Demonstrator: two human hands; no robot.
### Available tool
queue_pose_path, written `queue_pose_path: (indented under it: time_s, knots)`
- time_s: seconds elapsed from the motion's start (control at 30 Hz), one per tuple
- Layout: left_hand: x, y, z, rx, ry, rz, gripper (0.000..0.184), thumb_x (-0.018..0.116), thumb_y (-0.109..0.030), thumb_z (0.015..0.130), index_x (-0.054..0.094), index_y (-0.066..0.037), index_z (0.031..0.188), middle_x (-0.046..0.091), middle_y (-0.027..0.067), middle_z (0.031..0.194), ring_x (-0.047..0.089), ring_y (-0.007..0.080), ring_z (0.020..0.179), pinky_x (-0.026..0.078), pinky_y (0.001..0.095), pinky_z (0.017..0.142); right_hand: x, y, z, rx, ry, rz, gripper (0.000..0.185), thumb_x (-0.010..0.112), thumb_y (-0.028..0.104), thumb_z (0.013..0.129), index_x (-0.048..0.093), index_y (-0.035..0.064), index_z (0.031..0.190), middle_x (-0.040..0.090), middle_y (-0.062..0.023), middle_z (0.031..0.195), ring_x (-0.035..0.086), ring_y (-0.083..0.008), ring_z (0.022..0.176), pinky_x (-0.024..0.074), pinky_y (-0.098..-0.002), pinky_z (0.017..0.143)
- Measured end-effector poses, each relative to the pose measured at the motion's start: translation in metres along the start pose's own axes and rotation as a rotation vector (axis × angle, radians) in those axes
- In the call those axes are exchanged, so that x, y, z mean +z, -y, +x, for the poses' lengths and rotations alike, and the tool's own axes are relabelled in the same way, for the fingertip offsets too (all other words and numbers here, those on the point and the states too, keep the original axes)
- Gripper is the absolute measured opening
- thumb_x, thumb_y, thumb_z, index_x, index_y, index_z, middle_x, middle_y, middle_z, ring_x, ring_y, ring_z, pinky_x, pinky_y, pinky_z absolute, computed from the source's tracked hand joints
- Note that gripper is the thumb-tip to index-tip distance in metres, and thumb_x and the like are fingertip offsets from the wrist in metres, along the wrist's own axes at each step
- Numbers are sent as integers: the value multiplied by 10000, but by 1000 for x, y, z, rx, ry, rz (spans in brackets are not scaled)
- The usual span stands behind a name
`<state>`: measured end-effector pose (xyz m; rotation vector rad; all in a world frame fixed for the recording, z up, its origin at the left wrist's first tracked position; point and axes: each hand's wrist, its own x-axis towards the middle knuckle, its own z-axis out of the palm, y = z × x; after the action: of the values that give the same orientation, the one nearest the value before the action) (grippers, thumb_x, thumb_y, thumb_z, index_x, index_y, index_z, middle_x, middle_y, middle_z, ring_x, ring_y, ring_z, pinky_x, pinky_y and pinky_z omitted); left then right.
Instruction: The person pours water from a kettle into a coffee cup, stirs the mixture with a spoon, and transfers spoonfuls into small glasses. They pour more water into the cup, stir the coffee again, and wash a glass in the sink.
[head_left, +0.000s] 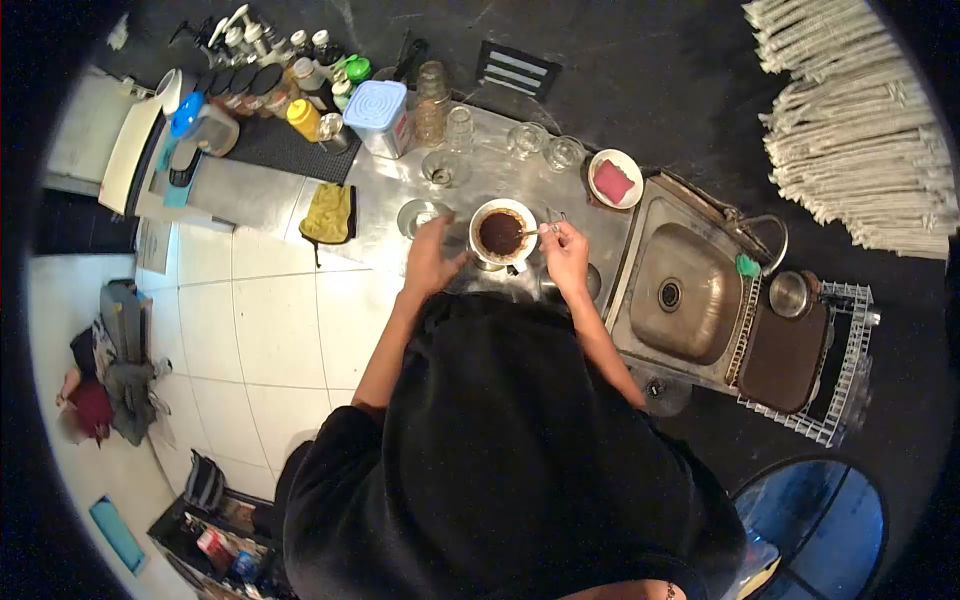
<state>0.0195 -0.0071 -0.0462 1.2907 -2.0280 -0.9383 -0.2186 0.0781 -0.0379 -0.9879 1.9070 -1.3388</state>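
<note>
A white cup [483,213] of dark brown liquid [500,232] stands on the steel counter in front of me, brown smears on its inner wall. My right hand [566,254] pinches the handle of a spoon [530,233] whose other end dips into the liquid. To the cup's left, my left hand [432,262] has its thumb and fingers apart and holds nothing. Just beyond its fingertips lies a round clear glass dish [418,214], partly covered by the hand. Beneath my right hand, a dark round object [594,283] is mostly hidden.
Clear glasses [459,130] and a blue-lidded tub [380,118] stand behind the cup. A yellow-green pouch [329,213] lies left. Right are a bowl with a red sponge-like block [612,181], a sink [685,290] and a wire rack [850,345]. Bottles [303,118] line the back left.
</note>
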Motion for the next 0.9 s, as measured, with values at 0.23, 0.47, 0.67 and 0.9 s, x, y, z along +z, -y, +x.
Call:
queue_pose_path:
  time_s: [0.23, 0.47, 0.67, 0.9]
  knots:
    - [28, 15, 15, 97, 282, -69, 598, 779, -197, 754, 563, -27, 1285, 596, 215, 1244, 545, 413, 1181, 448, 458, 1021, -3, 9, 5, 30, 76, -6, 264, 630, 220, 977, 621, 10, 818, 565, 3, 621, 485, -74, 589, 382, -276, 553]
    - [45, 30, 21, 130, 309, -46, 536, 759, -167, 745, 596, -57, 1244, 633, 195, 1136, 585, 409, 1099, 480, 473, 952, -7, 19, 9, -67, 51, -45, 237, 647, 197, 954, 636, -12, 843, 567, -30, 624, 495, -105, 602, 410, -301, 583]
    - [54, 39, 13, 17, 290, -80, 538, 733, -159, 749, 595, -103, 1266, 652, 193, 1168, 607, 426, 1082, 500, 489, 913, -12, 58, -1, -172, 45, -164, 215, 661, 176, 922, 645, -35, 881, 559, -94, 629, 502, -151, 579, 416, -320, 585]
    - [40, 18, 13, -67, 341, -94, 612, 734, -158, 766, 557, -143, 1351, 646, 197, 1244, 605, 409, 1136, 502, 481, 934, -7, 55, -2, -368, 128, -218, 173, 664, 142, 902, 658, -30, 880, 633, -150, 693, 585, -262, 578, 448, -360, 598]
